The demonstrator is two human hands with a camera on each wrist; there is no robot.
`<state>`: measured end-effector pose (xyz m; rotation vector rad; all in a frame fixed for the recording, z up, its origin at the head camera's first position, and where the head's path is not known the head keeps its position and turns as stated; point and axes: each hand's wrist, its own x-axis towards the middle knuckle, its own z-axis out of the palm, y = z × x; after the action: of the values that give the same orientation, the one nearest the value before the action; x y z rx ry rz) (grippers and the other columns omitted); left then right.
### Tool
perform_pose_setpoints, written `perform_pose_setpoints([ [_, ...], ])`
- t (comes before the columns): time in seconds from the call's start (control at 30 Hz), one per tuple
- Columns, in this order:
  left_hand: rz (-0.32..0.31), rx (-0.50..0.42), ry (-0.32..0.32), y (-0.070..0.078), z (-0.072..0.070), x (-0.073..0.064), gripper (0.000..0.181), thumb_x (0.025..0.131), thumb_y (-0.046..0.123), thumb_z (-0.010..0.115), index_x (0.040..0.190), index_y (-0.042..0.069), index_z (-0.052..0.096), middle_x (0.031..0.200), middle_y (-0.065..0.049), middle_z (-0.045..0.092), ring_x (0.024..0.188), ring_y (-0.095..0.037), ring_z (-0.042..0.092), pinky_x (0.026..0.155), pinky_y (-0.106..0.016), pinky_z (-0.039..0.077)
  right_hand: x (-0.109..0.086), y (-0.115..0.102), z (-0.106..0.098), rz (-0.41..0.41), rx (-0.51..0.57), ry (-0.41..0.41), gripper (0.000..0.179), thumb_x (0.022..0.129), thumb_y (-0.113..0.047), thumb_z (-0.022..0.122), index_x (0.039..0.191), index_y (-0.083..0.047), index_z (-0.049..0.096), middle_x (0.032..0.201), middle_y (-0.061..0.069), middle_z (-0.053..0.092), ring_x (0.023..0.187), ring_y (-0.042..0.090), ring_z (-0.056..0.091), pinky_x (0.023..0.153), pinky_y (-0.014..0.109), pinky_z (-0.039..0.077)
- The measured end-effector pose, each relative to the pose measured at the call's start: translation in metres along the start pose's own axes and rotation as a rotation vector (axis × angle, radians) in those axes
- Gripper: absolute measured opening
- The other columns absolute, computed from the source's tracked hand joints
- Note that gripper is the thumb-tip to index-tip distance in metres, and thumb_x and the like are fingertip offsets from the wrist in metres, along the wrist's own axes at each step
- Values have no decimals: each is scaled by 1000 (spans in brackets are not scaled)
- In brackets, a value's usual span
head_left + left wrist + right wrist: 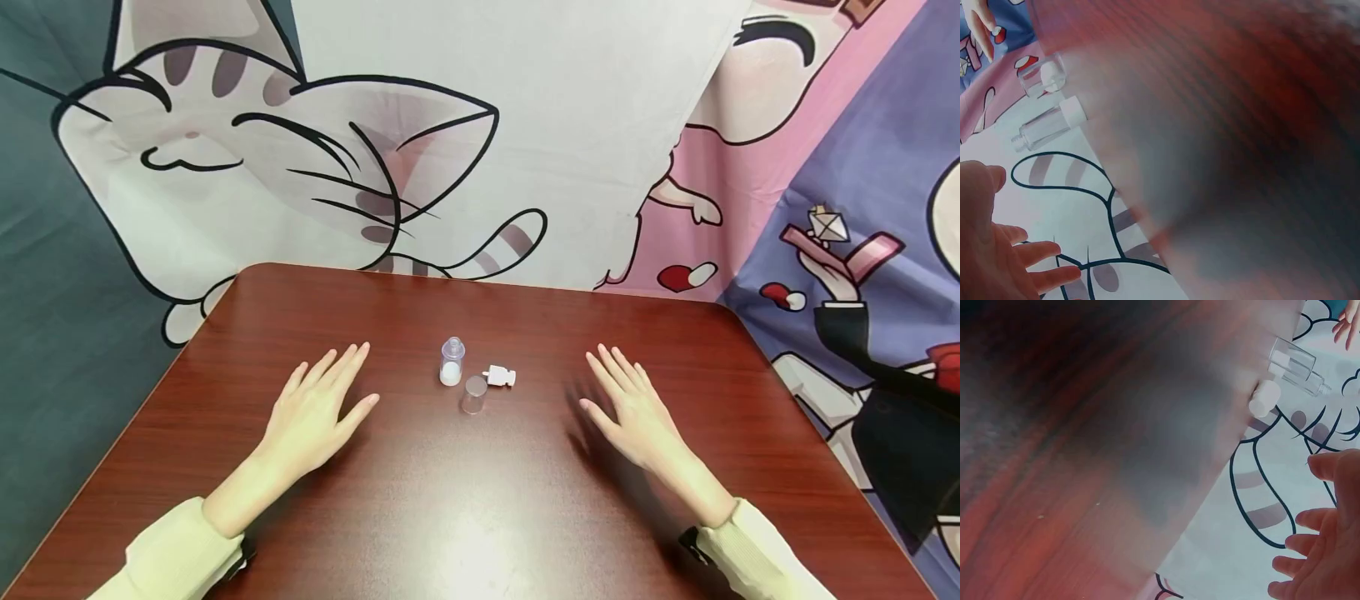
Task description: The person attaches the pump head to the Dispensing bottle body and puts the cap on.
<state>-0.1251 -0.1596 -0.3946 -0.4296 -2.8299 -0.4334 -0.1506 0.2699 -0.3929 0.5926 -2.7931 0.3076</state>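
A small clear bottle [452, 362] with a white base stands upright near the middle of the table. In front of it, slightly right, is a clear cap [474, 395], and a white spray-pump head [500, 376] lies on its side beside the cap. My left hand [318, 408], fingers straight and thumb spread, is palm down to the left of these pieces. On their right, my right hand [633, 412] is likewise palm down with straight fingers, a shadow beside it. Neither hand touches the pieces. The left wrist view also catches the bottle [1049, 124], and the right wrist view the pump head [1265, 398].
The dark red wooden table [465, 475] reflects a bright glare toward its near side. Behind it hangs a cloth backdrop [585, 142] with cartoon figures, meeting the table's far edge. Each wrist wears a dark band, partly under a pale yellow sleeve [183, 542].
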Motion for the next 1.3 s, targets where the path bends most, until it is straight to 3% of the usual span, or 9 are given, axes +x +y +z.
perform_pose_setpoints([
  [0.23, 1, -29, 31, 4, 1, 6, 62, 95, 44, 53, 147, 15, 37, 147, -12, 46, 132, -37, 44, 110, -55, 27, 8, 0, 2, -6, 25, 23, 62, 91, -34, 62, 145, -13, 41, 154, 12, 36, 144, 31, 28, 116, 52, 22],
  [0.4, 13, -46, 74, 6, 3, 11, 56, 94, 40, 55, 142, 12, 45, 140, -13, 53, 124, -37, 51, 106, -52, 34, 14, -2, 3, -30, 35, 84, 55, 89, -32, 65, 138, -11, 50, 147, 12, 46, 138, 32, 37, 112, 50, 27],
  [0.63, 7, -73, 108, 14, 6, 18, 48, 94, 38, 57, 135, 13, 53, 129, -8, 62, 111, -31, 58, 88, -48, 44, 22, -6, 7, -71, 62, 151, 45, 87, -29, 67, 127, -10, 58, 132, 11, 59, 122, 31, 50, 104, 53, 33],
  [0.77, 1, -85, 116, 18, 7, 22, 45, 93, 36, 58, 132, 13, 56, 126, -8, 64, 107, -30, 59, 84, -45, 45, 27, -8, 8, -87, 79, 171, 42, 87, -27, 68, 123, -8, 61, 123, 11, 64, 111, 29, 54, 97, 51, 37],
  [0.97, -11, -123, 147, 27, 8, 30, 41, 91, 28, 61, 129, 13, 57, 123, -9, 65, 106, -31, 60, 84, -47, 48, 34, -13, 10, -88, 96, 196, 38, 86, -26, 69, 119, -8, 64, 113, 8, 68, 97, 26, 55, 85, 45, 40],
  [1.3, -37, -172, 148, 39, 16, 41, 40, 88, 24, 64, 126, 13, 58, 117, -8, 67, 102, -30, 61, 82, -47, 50, 44, -22, 17, -103, 133, 201, 34, 85, -26, 70, 116, -12, 66, 107, 6, 69, 93, 24, 54, 79, 40, 40],
])
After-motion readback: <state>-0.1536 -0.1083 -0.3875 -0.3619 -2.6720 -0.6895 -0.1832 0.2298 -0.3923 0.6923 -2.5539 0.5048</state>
